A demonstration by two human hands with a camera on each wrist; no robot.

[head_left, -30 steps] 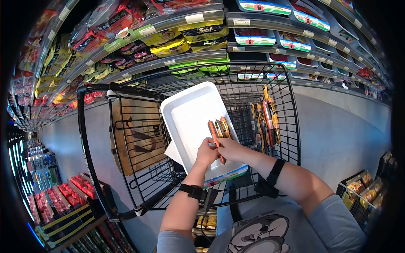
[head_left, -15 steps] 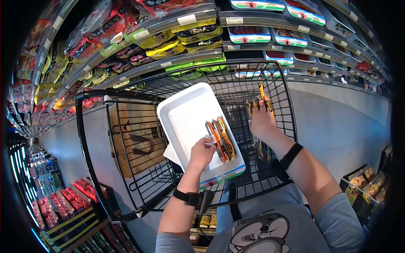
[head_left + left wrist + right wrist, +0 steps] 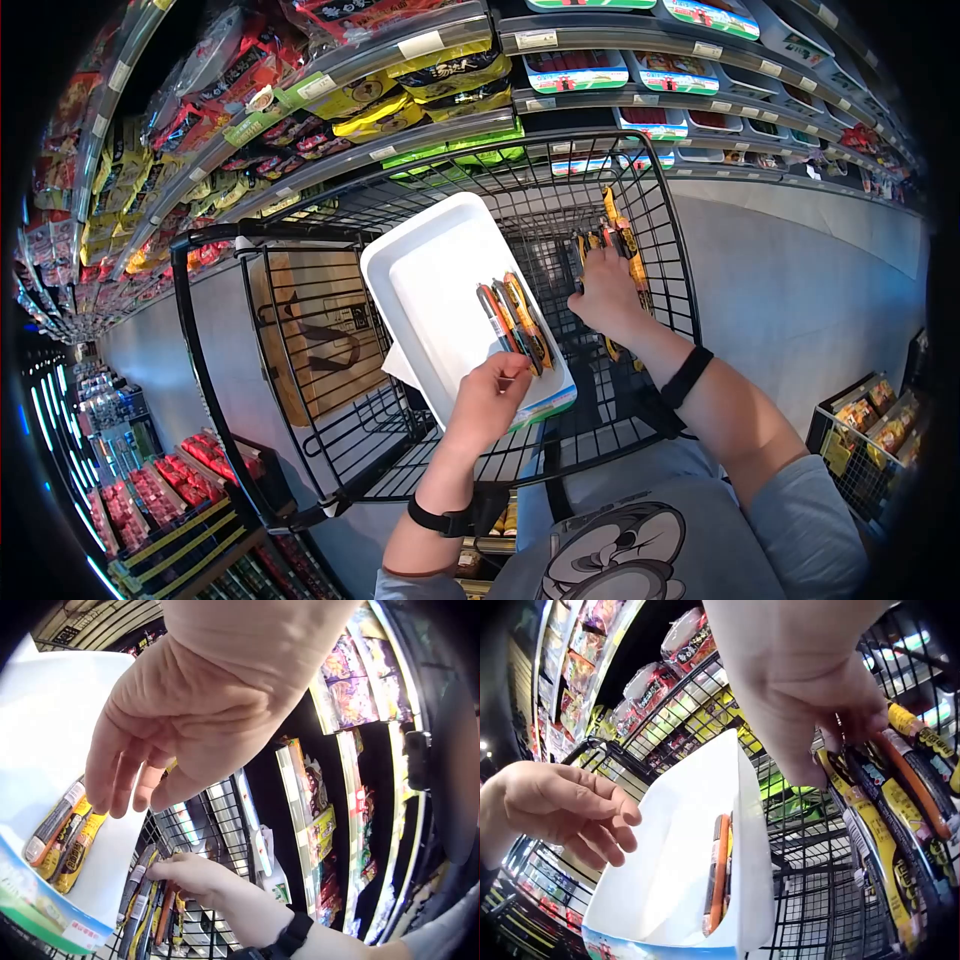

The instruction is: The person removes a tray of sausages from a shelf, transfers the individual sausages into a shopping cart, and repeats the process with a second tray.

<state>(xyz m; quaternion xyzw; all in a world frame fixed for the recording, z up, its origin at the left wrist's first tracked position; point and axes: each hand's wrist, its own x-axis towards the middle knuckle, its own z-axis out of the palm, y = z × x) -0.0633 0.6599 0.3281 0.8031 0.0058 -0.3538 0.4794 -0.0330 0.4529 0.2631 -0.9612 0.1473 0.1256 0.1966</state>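
My left hand [image 3: 490, 400] is over the near end of the white tray [image 3: 420, 270], beside several slim packs [image 3: 518, 320] lying in it. Its fingers hang loosely bent with nothing in them, as the left wrist view shows of this hand [image 3: 195, 712]. My right hand [image 3: 612, 295] is inside the cart, right of the tray. In the right wrist view, its fingers [image 3: 866, 724] touch the upper ends of yellow, black and orange packs [image 3: 885, 847], while the thumb stands apart on the left. The fingertips are partly hidden among the packs.
The black wire cart [image 3: 683, 270] surrounds the tray. A brown paper bag [image 3: 300, 370] is at the cart's left. Shelves with bagged goods [image 3: 380, 118] and trays [image 3: 575, 75] stand beyond. Bins of red packs [image 3: 150, 490] are lower left, and a wire basket [image 3: 850, 450] lower right.
My right hand has left the tray and reached right to the packs in the cart. My left hand has let go of the reddish pack, now in the tray. The tray appears slightly farther left.
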